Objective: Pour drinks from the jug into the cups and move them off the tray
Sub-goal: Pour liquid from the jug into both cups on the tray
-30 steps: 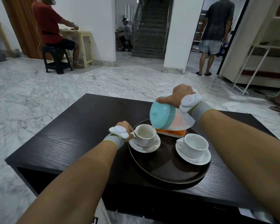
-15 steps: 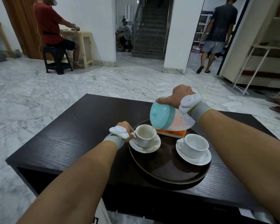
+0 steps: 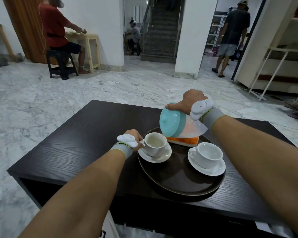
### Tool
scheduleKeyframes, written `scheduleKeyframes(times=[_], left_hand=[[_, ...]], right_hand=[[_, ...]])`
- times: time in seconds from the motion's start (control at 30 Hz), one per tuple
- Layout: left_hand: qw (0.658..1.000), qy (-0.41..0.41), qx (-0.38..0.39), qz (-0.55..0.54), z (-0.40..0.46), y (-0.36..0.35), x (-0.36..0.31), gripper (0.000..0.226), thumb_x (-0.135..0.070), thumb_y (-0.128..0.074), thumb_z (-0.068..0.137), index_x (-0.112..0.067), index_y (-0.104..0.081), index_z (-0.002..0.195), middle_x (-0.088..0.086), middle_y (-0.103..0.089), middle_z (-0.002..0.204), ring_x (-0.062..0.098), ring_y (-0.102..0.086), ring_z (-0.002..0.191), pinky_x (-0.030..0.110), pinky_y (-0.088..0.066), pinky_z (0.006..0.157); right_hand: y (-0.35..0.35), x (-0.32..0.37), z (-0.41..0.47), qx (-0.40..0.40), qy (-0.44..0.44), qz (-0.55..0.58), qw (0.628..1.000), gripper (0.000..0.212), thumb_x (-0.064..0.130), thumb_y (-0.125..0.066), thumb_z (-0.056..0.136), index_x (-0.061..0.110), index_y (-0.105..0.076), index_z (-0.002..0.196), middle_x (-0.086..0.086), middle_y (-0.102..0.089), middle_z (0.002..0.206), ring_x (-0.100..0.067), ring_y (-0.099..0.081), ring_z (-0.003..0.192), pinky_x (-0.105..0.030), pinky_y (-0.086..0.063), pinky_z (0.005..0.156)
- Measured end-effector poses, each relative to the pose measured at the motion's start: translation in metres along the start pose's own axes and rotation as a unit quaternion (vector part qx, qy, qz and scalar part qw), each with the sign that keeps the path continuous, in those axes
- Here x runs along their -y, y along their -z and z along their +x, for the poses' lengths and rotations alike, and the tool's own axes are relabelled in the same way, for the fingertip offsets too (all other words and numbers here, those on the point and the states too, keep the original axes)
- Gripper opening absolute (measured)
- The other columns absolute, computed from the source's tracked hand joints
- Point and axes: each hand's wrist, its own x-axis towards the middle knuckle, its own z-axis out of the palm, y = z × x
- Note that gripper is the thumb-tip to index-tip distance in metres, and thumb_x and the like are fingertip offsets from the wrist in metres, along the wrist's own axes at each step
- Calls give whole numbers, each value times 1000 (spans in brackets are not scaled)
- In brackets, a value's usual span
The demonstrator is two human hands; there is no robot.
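Observation:
My right hand (image 3: 190,100) grips a clear jug (image 3: 193,127) with a teal lid (image 3: 170,120), tipped steeply to the left so its spout hangs over the rim of the left white cup (image 3: 154,144). That cup holds a little pale liquid and stands on a saucer (image 3: 155,155) at the left edge of the round dark tray (image 3: 177,184). My left hand (image 3: 134,135) pinches that cup's handle. A second white cup (image 3: 207,154), with nothing visible in it, sits on its saucer at the tray's right.
An orange and white box (image 3: 183,140) lies on the tray under the jug. The tray rests on a dark wooden table (image 3: 79,148). Marble floor surrounds it; two people sit at the back and one walks at the right.
The jug and both hands hold almost the same pose. The person at the back right has walked further away.

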Motion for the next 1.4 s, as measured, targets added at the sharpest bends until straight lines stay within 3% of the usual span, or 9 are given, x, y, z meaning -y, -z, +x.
scheduleKeyframes(times=[0.33, 0.5, 1.13, 1.3, 1.4], left_hand=[[1000, -7, -7, 0, 0, 1, -1, 25, -21, -68, 83, -21, -77, 107, 4, -73, 112, 25, -68, 102, 28, -54, 85], [1000, -8, -9, 4, 0, 0, -2, 28, -22, -67, 84, -23, -75, 111, 2, -72, 115, 25, -67, 106, 29, -54, 88], [1000, -15, -6, 0, 0, -1, -3, 25, -22, -64, 85, -22, -77, 107, 3, -74, 108, 25, -68, 100, 26, -50, 76], [1000, -11, -5, 3, 1, -3, -2, 23, -23, -65, 83, -23, -78, 102, 4, -74, 104, 26, -69, 98, 28, -53, 79], [1000, -5, -2, 2, 1, -2, -2, 23, -23, -65, 82, -23, -78, 101, 4, -74, 103, 25, -69, 98, 30, -55, 82]], right_hand=[[5, 3, -4, -7, 5, -7, 1000, 69, 81, -57, 65, 15, -41, 54, 2, -41, 56, -12, -36, 52, -31, -35, 66], [4, 5, -4, -5, 5, -10, 1000, 69, 81, -58, 65, 15, -41, 54, 2, -41, 56, -12, -36, 52, -31, -35, 66], [0, 5, -6, -13, 6, -7, 1000, 66, 80, -59, 64, 16, -42, 56, 3, -43, 58, -11, -36, 54, -31, -35, 71], [0, 6, -7, -13, 13, -2, 1000, 67, 80, -59, 64, 16, -42, 55, 3, -43, 58, -17, -45, 61, -31, -34, 71], [0, 6, -6, -13, 13, -2, 1000, 67, 80, -59, 64, 16, -42, 55, 3, -44, 58, -13, -40, 56, -31, -35, 71]])
